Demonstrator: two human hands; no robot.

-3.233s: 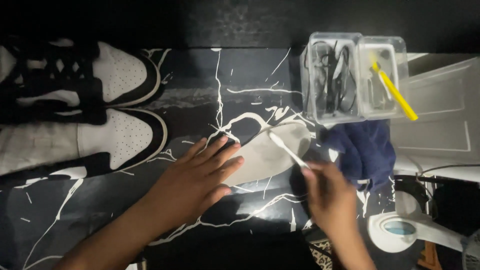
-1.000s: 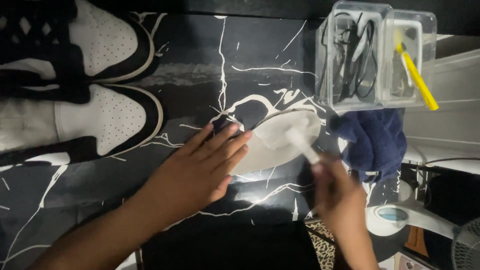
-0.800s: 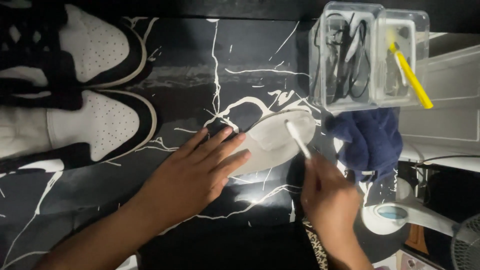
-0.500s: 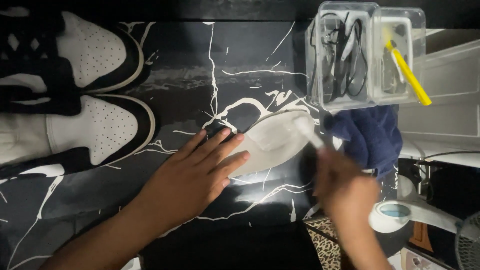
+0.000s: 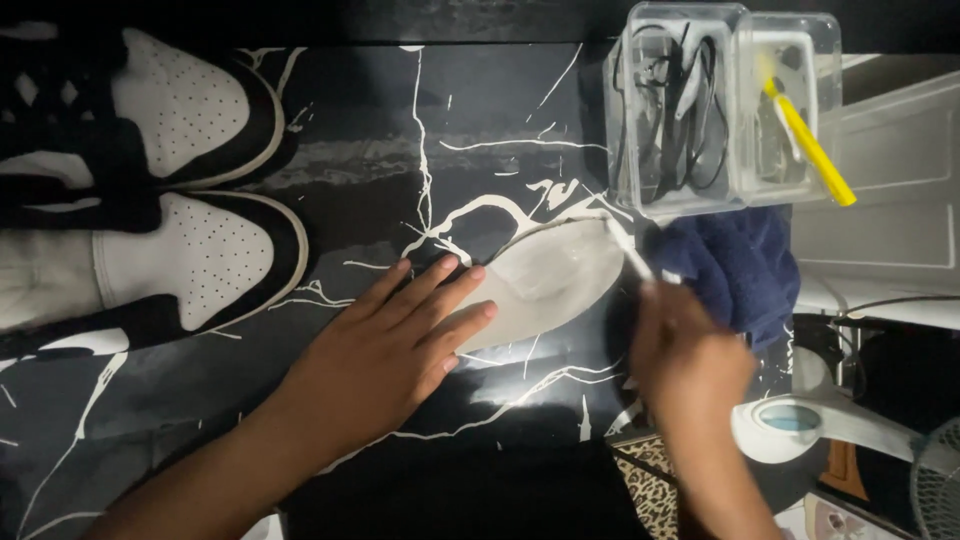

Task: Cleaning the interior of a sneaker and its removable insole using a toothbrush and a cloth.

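The left hand (image 5: pixel 385 345) lies flat, fingers spread, pressing a white insole (image 5: pixel 545 285) onto the tabletop (image 5: pixel 360 150); the blurred right hand (image 5: pixel 685 360) grips a white brush (image 5: pixel 630 250) touching the insole.

One head camera looks steeply down, fairly close, on the dim marble table (image 5: pixel 330 130).

The right hand (image 5: pixel 690 365) is motion-blurred, so its grip on the thin white brush (image 5: pixel 632 255) cannot be made out. The left hand (image 5: pixel 395 350) hides the insole's (image 5: pixel 555 280) near end. The two sneakers (image 5: pixel 170 200) are cut off at the left edge.
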